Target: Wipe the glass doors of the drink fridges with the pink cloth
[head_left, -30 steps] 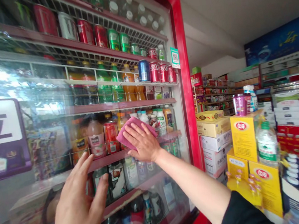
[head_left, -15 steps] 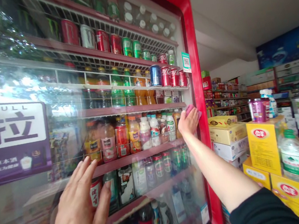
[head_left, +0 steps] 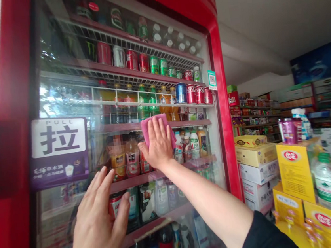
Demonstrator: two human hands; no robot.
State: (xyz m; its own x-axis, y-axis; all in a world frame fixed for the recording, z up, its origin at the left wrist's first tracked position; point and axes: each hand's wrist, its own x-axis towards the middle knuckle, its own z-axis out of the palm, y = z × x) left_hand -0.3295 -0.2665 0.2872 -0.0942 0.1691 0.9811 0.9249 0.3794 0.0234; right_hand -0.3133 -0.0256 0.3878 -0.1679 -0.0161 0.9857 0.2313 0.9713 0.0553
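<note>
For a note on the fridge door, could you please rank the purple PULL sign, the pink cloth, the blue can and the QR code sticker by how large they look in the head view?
1. purple PULL sign
2. pink cloth, partly hidden by the right hand
3. blue can and QR code sticker: these look alike, so I cannot rank them.

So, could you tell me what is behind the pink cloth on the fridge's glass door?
The pink cloth, under the right hand, sits before a shelf of drinks: juice bottles to its left, a white bottle to its right. What stands directly behind it is covered.
</note>
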